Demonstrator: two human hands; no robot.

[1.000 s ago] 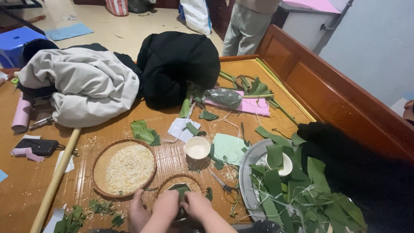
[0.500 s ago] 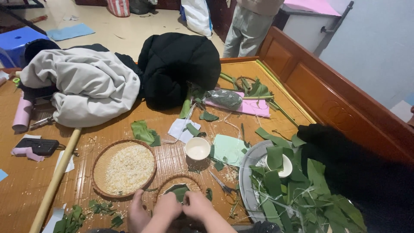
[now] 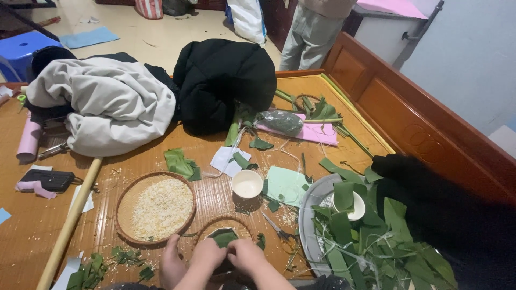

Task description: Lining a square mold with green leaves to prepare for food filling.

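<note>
At the bottom edge my left hand (image 3: 201, 258) and my right hand (image 3: 248, 256) are closed together on a folded green leaf (image 3: 224, 237), held over a small woven basket (image 3: 212, 224). A round woven tray (image 3: 128, 204) filled with pale rice (image 3: 161, 207) lies just left of my hands. A small white cup (image 3: 247, 184) stands beyond them. Scissors (image 3: 277, 228) lie on the mat right of my right hand.
A grey metal basin (image 3: 307, 215) heaped with green leaf strips and a white bowl (image 3: 349, 207) sits at right. Grey and black jackets lie at the back. A long pale stick (image 3: 70, 223) runs along the left. Someone stands beyond the wooden bed frame.
My hands have stayed over the small basket, working the leaf with slight finger shifts. The view has barely moved.
</note>
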